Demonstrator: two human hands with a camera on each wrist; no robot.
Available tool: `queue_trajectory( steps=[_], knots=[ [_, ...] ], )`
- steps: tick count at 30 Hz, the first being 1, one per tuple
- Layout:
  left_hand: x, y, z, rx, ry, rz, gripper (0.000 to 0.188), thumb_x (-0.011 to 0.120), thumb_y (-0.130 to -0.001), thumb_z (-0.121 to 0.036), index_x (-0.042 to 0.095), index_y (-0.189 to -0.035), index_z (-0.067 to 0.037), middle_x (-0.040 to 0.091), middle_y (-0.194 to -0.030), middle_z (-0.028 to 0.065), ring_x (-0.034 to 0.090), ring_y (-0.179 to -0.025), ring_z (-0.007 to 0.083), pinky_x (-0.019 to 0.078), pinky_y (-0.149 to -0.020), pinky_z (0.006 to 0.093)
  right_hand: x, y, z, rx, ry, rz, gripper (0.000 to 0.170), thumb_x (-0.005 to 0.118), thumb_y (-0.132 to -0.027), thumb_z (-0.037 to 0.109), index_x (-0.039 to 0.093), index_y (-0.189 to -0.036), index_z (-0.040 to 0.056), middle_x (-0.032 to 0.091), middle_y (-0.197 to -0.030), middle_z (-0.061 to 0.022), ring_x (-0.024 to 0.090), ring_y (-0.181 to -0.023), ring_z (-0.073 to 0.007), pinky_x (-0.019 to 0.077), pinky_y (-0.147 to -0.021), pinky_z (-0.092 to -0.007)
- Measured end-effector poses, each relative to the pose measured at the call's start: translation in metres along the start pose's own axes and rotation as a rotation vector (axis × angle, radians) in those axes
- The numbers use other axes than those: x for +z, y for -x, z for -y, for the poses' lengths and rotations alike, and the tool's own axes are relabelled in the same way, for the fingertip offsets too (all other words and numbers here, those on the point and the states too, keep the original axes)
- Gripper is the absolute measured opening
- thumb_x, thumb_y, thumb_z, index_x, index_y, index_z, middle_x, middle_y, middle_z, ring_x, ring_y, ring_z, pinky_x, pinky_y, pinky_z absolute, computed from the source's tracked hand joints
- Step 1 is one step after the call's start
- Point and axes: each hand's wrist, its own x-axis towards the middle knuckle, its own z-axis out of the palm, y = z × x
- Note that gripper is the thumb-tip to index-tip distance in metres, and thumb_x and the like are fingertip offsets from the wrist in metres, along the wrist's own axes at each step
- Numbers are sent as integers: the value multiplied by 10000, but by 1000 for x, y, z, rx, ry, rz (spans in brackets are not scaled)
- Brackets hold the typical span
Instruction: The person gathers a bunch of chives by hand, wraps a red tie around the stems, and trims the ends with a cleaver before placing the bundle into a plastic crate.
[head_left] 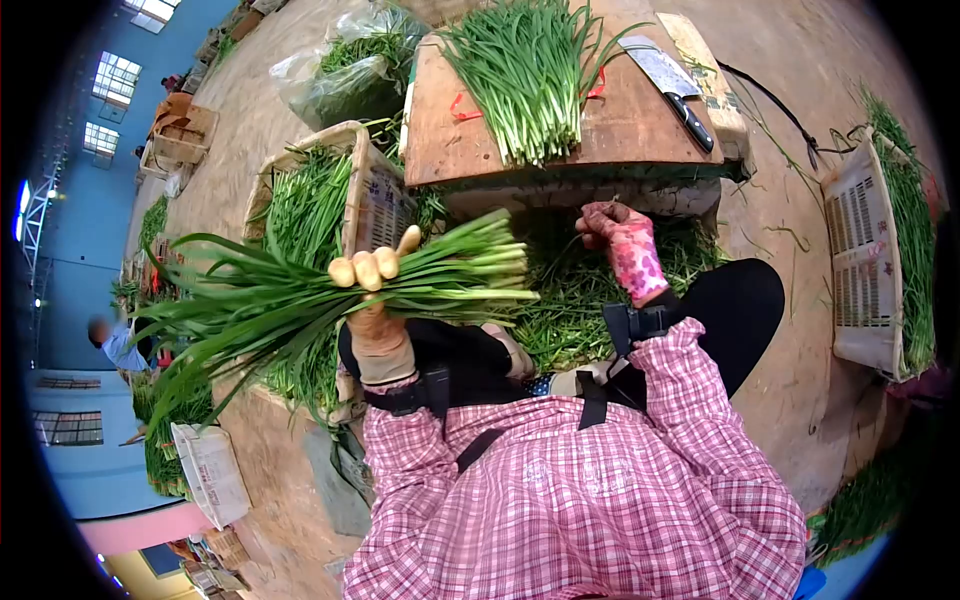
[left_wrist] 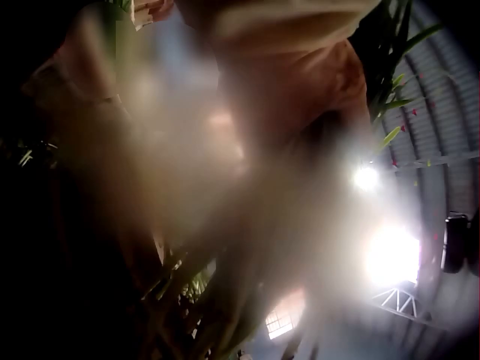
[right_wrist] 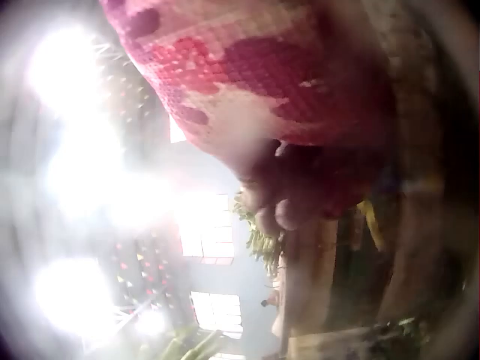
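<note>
My left hand, in a pale glove with covered fingertips, grips a bunch of garlic chives around its middle. The pale stem ends point right and the long green leaves droop left. In the left wrist view the hand is blurred and dark. My right hand, in a pink patterned sleeve cover, is held to the right of the stem ends, apart from them, with curled fingers. In the right wrist view its fingertips are drawn together near a yellowish strip; I cannot tell whether they pinch it.
Ahead, a wooden board bears a chive pile over red ties, and a cleaver. A crate stands left, another crate right. Loose leaves cover the floor between the legs. A plastic bag sits back left.
</note>
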Motion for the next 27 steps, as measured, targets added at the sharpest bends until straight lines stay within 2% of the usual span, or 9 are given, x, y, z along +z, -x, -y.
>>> queue_trajectory(
  steps=[4, 9, 11, 13, 15, 17, 19, 23, 27],
  knots=[
    [9, -10, 10, -51, -42, -17, 343, 735, -864, -50, 606, -1137, -213, 653, -1011, -39, 606, -1056, 204, 223, -1186, 611, 75, 54, 49, -305, 611, 397, 373, 770, -847, 143, 672, -1175, -5, 734, -1023, -113, 678, -926, -177, 543, -822, -280],
    [9, -8, 15, -56, 79, -338, 344, 730, -868, -37, 603, -1140, -206, 621, -1031, -56, 571, -1066, 194, 171, -1210, 600, 42, 36, 47, -186, 335, 275, 208, 719, -892, 159, 726, -1000, -18, 732, -851, -62, 655, -718, -92, 524, -638, -234],
    [-1, -11, 16, -14, 141, -194, 348, 739, -857, -29, 612, -1122, -214, 622, -1033, -65, 561, -1079, 186, 141, -1225, 574, 21, 23, 51, -31, 267, 132, 197, 704, -916, 168, 721, -986, -16, 732, -864, -66, 663, -728, -100, 532, -653, -233],
    [0, -15, 26, 11, 174, -135, 355, 765, -837, -42, 625, -1098, -240, 639, -1021, -81, 543, -1095, 176, 131, -1229, 534, 36, 28, 49, -225, 160, 351, 239, 709, -914, 186, 712, -1022, -27, 733, -908, -89, 678, -807, -135, 536, -720, -266],
    [0, -21, 34, -12, 173, -81, 334, 771, -834, -51, 638, -1070, -246, 653, -979, -85, 548, -1079, 173, 130, -1226, 535, 43, 40, 61, -191, 617, 476, 243, 720, -889, 177, 716, -1044, -10, 733, -905, -99, 688, -848, -155, 539, -754, -303],
    [2, -30, 35, -60, 115, -15, 331, 774, -822, -42, 650, -1046, -251, 665, -953, -83, 564, -1074, 176, 95, -1227, 567, 34, 35, 66, -358, 766, 179, 161, 719, -859, 144, 735, -964, 23, 729, -919, -116, 707, -854, -202, 541, -768, -318],
    [4, -33, 38, -87, 96, 28, 334, 773, -817, -35, 653, -1041, -252, 667, -954, -80, 573, -1077, 180, 76, -1226, 586, 35, 44, 84, -602, 677, 156, 108, 706, -881, 94, 730, -968, 36, 696, -873, -66, 670, -842, -151, 529, -726, -289],
    [26, -46, 61, -102, 106, 69, 177, 724, -861, -66, 668, -972, -192, 710, -963, -7, 597, -1149, 254, 133, -1209, 614, 52, 52, 88, -812, 996, 403, 148, 750, -809, 121, 751, -935, 44, 692, -895, -115, 648, -862, -293, 519, -785, -370],
    [29, -45, 73, -142, 133, 139, 165, 736, -848, -105, 700, -985, -189, 736, -992, 17, 614, -1141, 268, 135, -1209, 611, 55, 55, 106, -200, 640, 571, 214, 755, -823, 148, 736, -947, -25, 715, -817, -86, 653, -755, -132, 513, -689, -287]
  ],
)
